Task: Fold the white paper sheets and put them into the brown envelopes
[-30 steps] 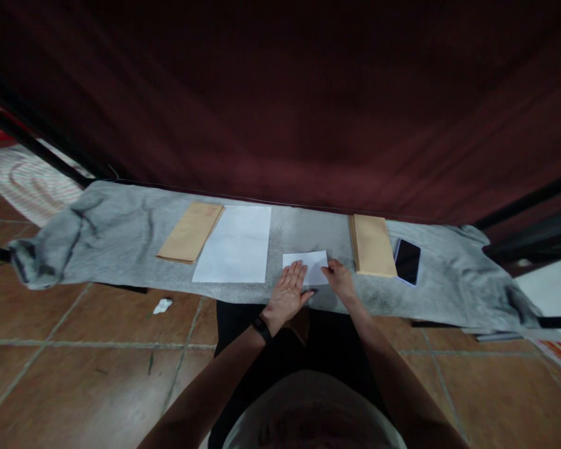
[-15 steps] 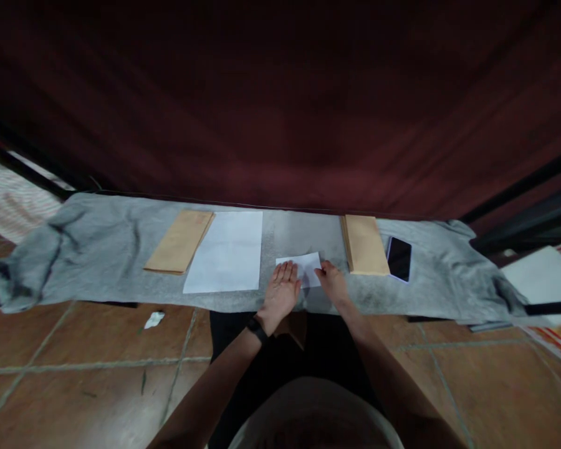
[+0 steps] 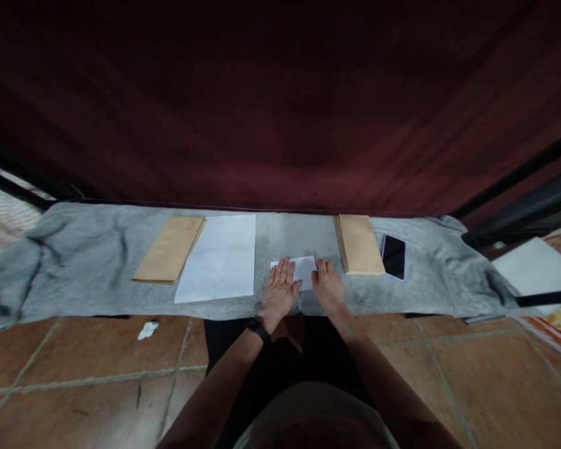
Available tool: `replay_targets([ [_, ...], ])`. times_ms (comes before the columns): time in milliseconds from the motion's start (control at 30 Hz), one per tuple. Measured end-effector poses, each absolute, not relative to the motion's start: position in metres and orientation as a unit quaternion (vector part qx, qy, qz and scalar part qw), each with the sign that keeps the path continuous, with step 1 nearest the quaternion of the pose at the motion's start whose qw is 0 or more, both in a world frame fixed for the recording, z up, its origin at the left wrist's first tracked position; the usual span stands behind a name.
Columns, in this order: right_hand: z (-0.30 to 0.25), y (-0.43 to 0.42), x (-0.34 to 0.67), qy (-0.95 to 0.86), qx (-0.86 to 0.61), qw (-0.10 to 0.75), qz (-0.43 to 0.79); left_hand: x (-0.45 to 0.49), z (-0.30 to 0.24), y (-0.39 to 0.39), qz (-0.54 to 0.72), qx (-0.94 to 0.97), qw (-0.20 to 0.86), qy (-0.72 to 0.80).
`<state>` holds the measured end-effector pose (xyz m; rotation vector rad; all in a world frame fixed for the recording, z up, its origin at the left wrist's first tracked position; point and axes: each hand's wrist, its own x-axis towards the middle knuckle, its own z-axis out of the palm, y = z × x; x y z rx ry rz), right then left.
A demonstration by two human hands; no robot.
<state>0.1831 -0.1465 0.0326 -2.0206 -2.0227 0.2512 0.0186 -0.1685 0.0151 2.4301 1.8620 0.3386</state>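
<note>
A small folded sheet of white paper (image 3: 305, 267) lies on the grey cloth in front of me. My left hand (image 3: 279, 293) rests flat on its left part, fingers stretched out, a dark band around the wrist. At the paper's right edge is my right hand (image 3: 328, 285), its fingers bent and closed on that edge; the fingertips are partly hidden. To the left lies a larger white sheet (image 3: 219, 259), flat, close beside a stack of brown envelopes (image 3: 168, 249). Another stack of brown envelopes (image 3: 362, 246) lies right of my right hand.
A phone (image 3: 394, 257) with a dark screen lies beside the right stack. The grey cloth (image 3: 88, 249) covers a long, narrow surface against a dark red curtain (image 3: 280, 125). A crumpled white scrap (image 3: 148, 330) is on the tiled floor (image 3: 93, 399).
My right hand has shifted slightly along the folded paper's right edge, its fingers now lying further over it. My left hand stays flat on the paper. The whole view has shifted a little.
</note>
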Motion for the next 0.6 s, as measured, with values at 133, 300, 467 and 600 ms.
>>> replay_targets([
  [133, 0.030, -0.151, 0.167, -0.776, -0.608, 0.146, 0.082, 0.018, 0.013, -0.168, 0.111, 0.790, 0.030, 0.602],
  [300, 0.023, -0.153, 0.160, -0.813, -0.561, 0.134, 0.076, 0.017, 0.015, -0.169, 0.095, 0.794, 0.029, 0.599],
  [467, 0.017, -0.153, 0.175, -0.815, -0.562, 0.128, 0.060, 0.016, 0.018, -0.169, 0.087, 0.790, 0.022, 0.606],
  [600, 0.011, -0.154, 0.188, -0.806, -0.573, 0.138, 0.047, 0.013, 0.018, -0.171, 0.103, 0.787, 0.012, 0.608],
])
